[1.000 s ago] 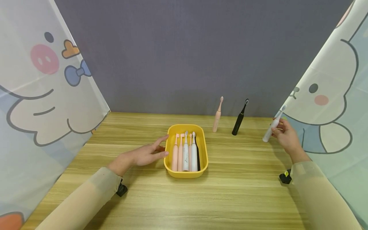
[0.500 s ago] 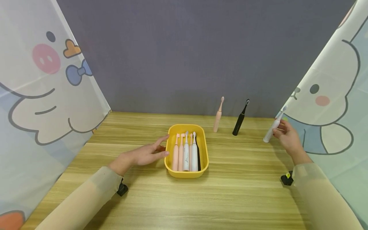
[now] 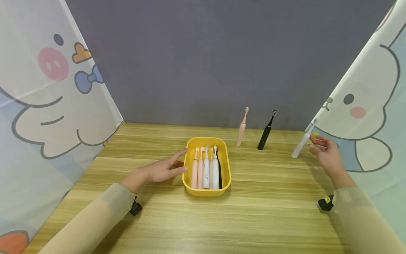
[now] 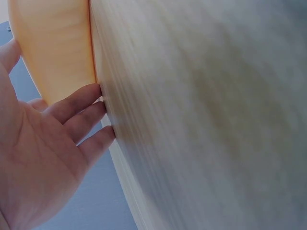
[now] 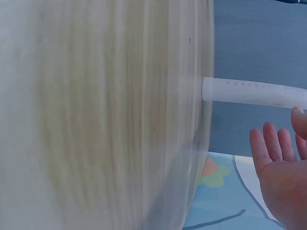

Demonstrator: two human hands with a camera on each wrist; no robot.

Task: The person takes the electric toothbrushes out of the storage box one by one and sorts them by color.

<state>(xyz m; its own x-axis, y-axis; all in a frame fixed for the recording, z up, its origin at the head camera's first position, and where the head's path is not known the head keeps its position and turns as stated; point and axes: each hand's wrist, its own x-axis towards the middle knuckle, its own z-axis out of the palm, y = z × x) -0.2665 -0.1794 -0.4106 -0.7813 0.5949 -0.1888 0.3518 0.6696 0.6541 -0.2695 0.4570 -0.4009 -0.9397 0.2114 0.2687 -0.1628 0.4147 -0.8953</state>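
A white electric toothbrush (image 3: 301,145) stands upright on the table at the right. Just to its right is my right hand (image 3: 328,155), its fingers off the handle. In the right wrist view a small gap shows between the hand (image 5: 285,179) and the white handle (image 5: 249,92). My left hand (image 3: 158,171) rests with spread fingers at the left side of a yellow basket (image 3: 206,193); its fingertips touch the tabletop by the wall in the left wrist view. Inside the basket lie several toothbrushes: pink, white (image 3: 215,174) and a partly hidden black one.
A pink toothbrush (image 3: 241,134) and a black toothbrush (image 3: 264,137) stand upright in a row left of the white one. Behind the wooden table (image 3: 222,225) rises a grey panel (image 3: 203,63). Cartoon-printed cloths hang at the left (image 3: 28,141) and right.
My right hand has let go of the white toothbrush and drawn back to the right; the toothbrush stays standing. The left hand keeps its place at the basket. The view shifts slightly.
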